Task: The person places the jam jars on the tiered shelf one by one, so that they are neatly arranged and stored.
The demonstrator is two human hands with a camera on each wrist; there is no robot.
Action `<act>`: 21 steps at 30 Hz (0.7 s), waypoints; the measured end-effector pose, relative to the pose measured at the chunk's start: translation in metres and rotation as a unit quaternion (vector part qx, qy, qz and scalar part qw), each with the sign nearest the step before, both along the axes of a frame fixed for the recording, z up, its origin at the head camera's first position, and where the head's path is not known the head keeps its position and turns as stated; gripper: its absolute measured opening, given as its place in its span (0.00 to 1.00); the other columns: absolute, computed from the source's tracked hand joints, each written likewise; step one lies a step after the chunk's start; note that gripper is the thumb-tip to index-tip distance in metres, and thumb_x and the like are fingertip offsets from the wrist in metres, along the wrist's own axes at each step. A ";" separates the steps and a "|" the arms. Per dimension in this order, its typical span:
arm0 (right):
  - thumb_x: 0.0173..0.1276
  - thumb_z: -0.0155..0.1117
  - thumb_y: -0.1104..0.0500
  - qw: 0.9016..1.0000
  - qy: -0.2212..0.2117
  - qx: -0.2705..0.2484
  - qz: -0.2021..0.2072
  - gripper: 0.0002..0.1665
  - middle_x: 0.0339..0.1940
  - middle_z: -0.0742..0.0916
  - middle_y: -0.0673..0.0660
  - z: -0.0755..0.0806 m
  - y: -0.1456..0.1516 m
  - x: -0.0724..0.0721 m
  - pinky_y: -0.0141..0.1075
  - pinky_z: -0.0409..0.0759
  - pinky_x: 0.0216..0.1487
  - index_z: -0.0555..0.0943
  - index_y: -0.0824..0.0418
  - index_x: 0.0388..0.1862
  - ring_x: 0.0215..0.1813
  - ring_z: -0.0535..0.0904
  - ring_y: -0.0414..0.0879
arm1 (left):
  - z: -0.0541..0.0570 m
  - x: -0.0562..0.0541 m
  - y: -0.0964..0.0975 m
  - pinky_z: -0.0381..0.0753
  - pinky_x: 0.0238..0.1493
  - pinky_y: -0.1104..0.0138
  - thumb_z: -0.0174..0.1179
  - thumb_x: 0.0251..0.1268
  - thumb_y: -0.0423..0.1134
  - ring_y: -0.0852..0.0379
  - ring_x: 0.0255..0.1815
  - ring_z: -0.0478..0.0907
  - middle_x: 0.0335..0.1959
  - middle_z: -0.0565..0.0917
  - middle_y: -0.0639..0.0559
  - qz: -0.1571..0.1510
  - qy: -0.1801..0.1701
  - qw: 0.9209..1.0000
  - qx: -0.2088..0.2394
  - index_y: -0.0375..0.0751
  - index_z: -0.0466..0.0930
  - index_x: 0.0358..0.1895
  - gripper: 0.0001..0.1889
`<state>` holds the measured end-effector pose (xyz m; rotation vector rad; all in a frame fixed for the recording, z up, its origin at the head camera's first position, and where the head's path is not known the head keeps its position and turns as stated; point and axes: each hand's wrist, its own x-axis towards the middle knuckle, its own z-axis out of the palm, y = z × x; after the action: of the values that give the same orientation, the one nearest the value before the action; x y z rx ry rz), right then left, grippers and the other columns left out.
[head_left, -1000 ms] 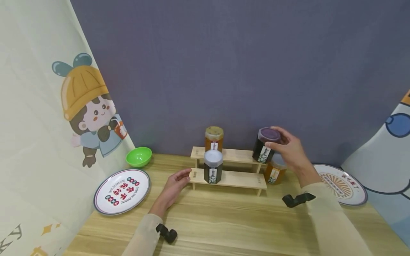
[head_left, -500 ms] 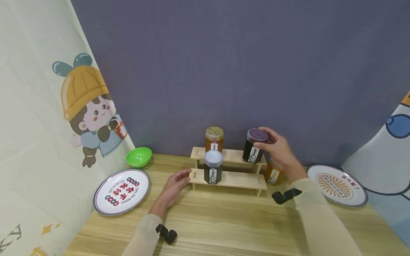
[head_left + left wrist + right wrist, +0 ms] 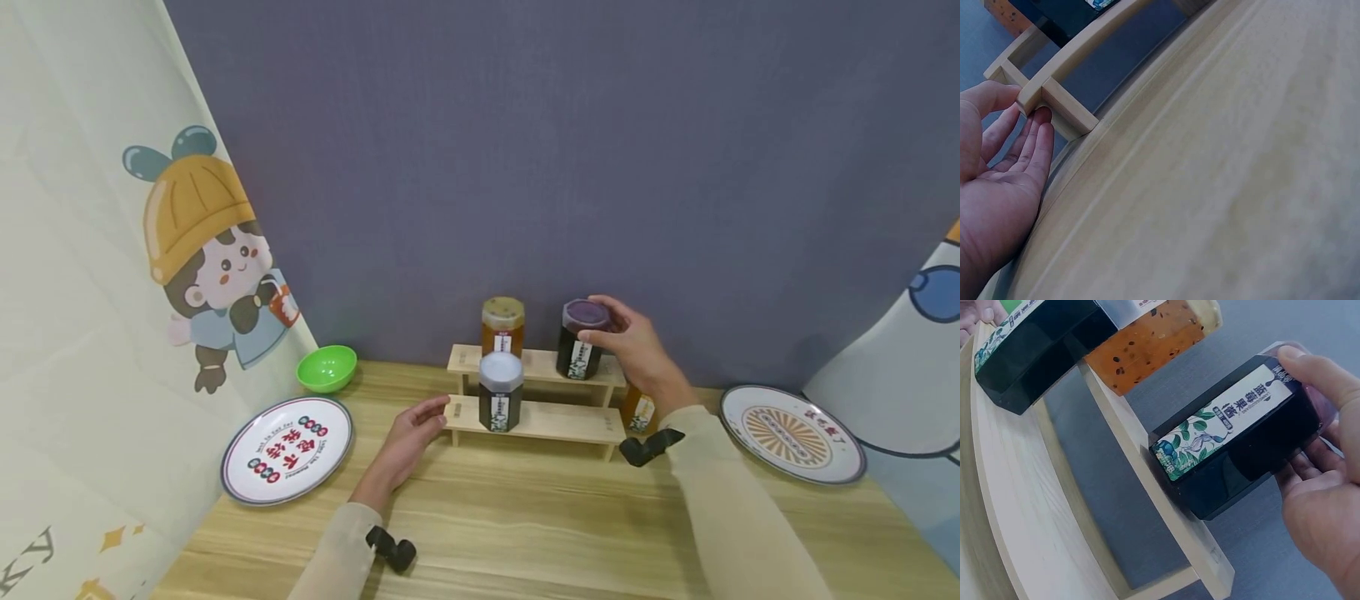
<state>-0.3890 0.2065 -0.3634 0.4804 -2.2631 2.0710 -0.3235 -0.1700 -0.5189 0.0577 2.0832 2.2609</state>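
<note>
My right hand (image 3: 641,350) grips a dark jam jar (image 3: 1229,437) by its purple lid, thumb on the near side. The jar stands at the right part of the upper board of a two-tier wooden rack (image 3: 562,422); its base meets the board in the right wrist view. With thumb and fingers, my left hand (image 3: 1010,169) pinches the left end of the rack's lower board. Another dark jar with a pale lid (image 3: 500,396) stands on the lower tier. Behind it, an orange jar with seeds (image 3: 1147,347) sits on the upper tier.
Right of the rack is an amber jar (image 3: 639,412), partly hidden by my right wrist. A white plate with a sunburst (image 3: 843,467) lies farther right. On the left are a lettered plate (image 3: 247,483) and a green bowl (image 3: 327,369). A grey-blue cloth (image 3: 540,167) hangs behind.
My right hand has carried the dark jam jar leftward along the upper tier, away from the rack's right end. The left hand has stayed at the rack's left end.
</note>
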 end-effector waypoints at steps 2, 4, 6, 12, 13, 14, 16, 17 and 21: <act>0.66 0.74 0.64 1.000 -0.006 0.012 0.000 0.44 0.74 0.76 0.61 0.000 -0.002 -0.001 0.20 0.79 0.59 0.66 0.58 0.79 0.61 0.78 0.32 | 0.000 0.000 0.000 0.81 0.64 0.69 0.59 0.73 0.30 0.54 0.66 0.73 0.70 0.75 0.42 0.000 0.001 1.000 0.001 0.39 0.74 0.71 0.25; 0.67 0.74 0.63 1.000 -0.011 0.019 0.001 0.45 0.77 0.73 0.63 -0.002 -0.004 -0.003 0.20 0.79 0.59 0.65 0.57 0.80 0.63 0.78 0.34 | 0.000 0.000 0.000 0.81 0.64 0.69 0.59 0.73 0.30 0.54 0.66 0.73 0.70 0.75 0.42 0.000 0.000 1.000 0.002 0.39 0.74 0.71 0.25; 0.68 0.73 0.63 1.000 -0.015 0.022 0.001 0.45 0.78 0.72 0.64 -0.004 -0.004 -0.005 0.20 0.78 0.60 0.65 0.56 0.80 0.65 0.77 0.36 | 0.000 0.000 0.001 0.81 0.63 0.70 0.59 0.73 0.31 0.54 0.66 0.73 0.70 0.75 0.41 -0.001 0.001 1.000 -0.001 0.39 0.74 0.71 0.24; 0.69 0.72 0.61 0.999 -0.018 0.032 -0.003 0.44 0.79 0.72 0.63 -0.008 -0.003 -0.009 0.19 0.77 0.60 0.64 0.54 0.81 0.75 0.72 0.47 | 0.000 -0.001 0.001 0.81 0.63 0.71 0.59 0.73 0.31 0.55 0.66 0.73 0.71 0.75 0.42 -0.005 -0.004 1.000 0.004 0.39 0.73 0.72 0.25; 0.69 0.72 0.61 0.999 -0.017 0.032 -0.001 0.44 0.79 0.72 0.63 -0.008 -0.003 -0.010 0.19 0.77 0.61 0.64 0.54 0.81 0.76 0.72 0.49 | 0.000 -0.001 0.001 0.81 0.63 0.71 0.59 0.73 0.31 0.55 0.66 0.72 0.71 0.74 0.42 -0.004 -0.005 1.000 0.006 0.39 0.74 0.72 0.25; 0.69 0.72 0.61 0.999 -0.018 0.030 0.001 0.44 0.79 0.72 0.63 -0.008 -0.004 -0.010 0.20 0.77 0.61 0.64 0.54 0.81 0.77 0.71 0.51 | 0.000 0.000 0.001 0.81 0.63 0.71 0.59 0.73 0.31 0.55 0.66 0.72 0.71 0.74 0.42 -0.003 -0.005 1.000 0.008 0.39 0.73 0.72 0.25; 0.69 0.72 0.62 0.999 -0.019 0.027 0.004 0.44 0.80 0.71 0.63 -0.008 -0.005 -0.012 0.21 0.77 0.63 0.64 0.54 0.81 0.78 0.70 0.53 | 0.000 0.000 0.000 0.81 0.62 0.71 0.59 0.74 0.31 0.55 0.66 0.72 0.71 0.74 0.42 -0.003 -0.002 1.000 0.008 0.38 0.73 0.72 0.25; 0.69 0.72 0.63 0.999 -0.021 0.024 0.005 0.45 0.80 0.71 0.62 -0.008 -0.006 -0.012 0.21 0.77 0.64 0.64 0.54 0.81 0.78 0.69 0.53 | 0.000 0.000 0.000 0.81 0.62 0.71 0.59 0.74 0.31 0.55 0.66 0.72 0.71 0.74 0.42 -0.003 -0.001 1.000 0.009 0.38 0.73 0.72 0.24; 0.69 0.71 0.64 1.000 -0.025 0.017 0.007 0.45 0.81 0.70 0.63 -0.009 -0.007 -0.014 0.27 0.75 0.70 0.64 0.54 0.81 0.80 0.66 0.56 | 0.000 0.000 0.000 0.81 0.63 0.70 0.59 0.74 0.31 0.55 0.66 0.73 0.71 0.75 0.41 -0.002 0.000 1.000 0.008 0.38 0.74 0.71 0.24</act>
<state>-0.4032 0.1996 -0.3723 0.4533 -2.3332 2.0757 -0.3235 -0.1705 -0.5194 0.0630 2.0643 2.2745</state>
